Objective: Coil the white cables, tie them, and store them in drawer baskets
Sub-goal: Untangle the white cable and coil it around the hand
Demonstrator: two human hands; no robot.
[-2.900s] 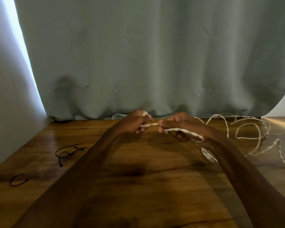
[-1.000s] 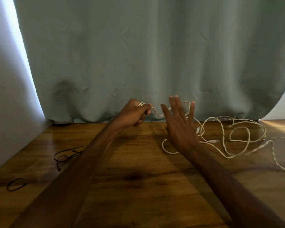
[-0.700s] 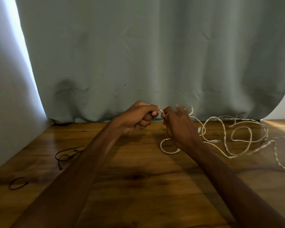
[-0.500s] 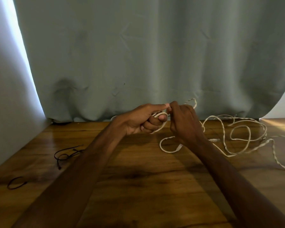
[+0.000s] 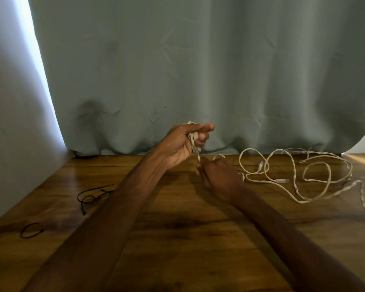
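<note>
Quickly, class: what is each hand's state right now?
Left hand: raised, grips a bunch of the twisted white cable.
Right hand: lower, fingers curled, pinches the strand of that cable hanging from the other hand.

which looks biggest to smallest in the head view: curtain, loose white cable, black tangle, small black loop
1. curtain
2. loose white cable
3. black tangle
4. small black loop
The loop lies nearest the camera yet looks smallest.

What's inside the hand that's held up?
The left hand grips bunched loops of white cable. Its fingers cover most of them, so the loop count is hidden.
</note>
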